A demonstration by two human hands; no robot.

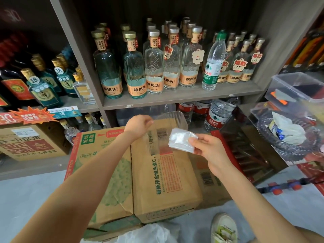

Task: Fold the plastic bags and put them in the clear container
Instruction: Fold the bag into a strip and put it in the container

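A clear ribbed plastic container (177, 118) stands on the far end of a cardboard box (163, 176). My left hand (138, 126) has its fingers curled on the container's near left rim. My right hand (208, 149) pinches a small folded, whitish plastic bag (181, 140) by its right edge. It holds the bag just in front of and slightly right of the container, above the box. A heap of loose white plastic bags (150, 234) lies at the bottom edge, partly cut off by the frame.
A shelf unit (175, 97) full of glass liquor bottles and water bottles stands right behind the boxes. At right are a clear lidded bin (298, 88) and a glass bowl (287, 146) holding crumpled bags. More cartons sit at left. A shoe (222, 228) is at bottom right.
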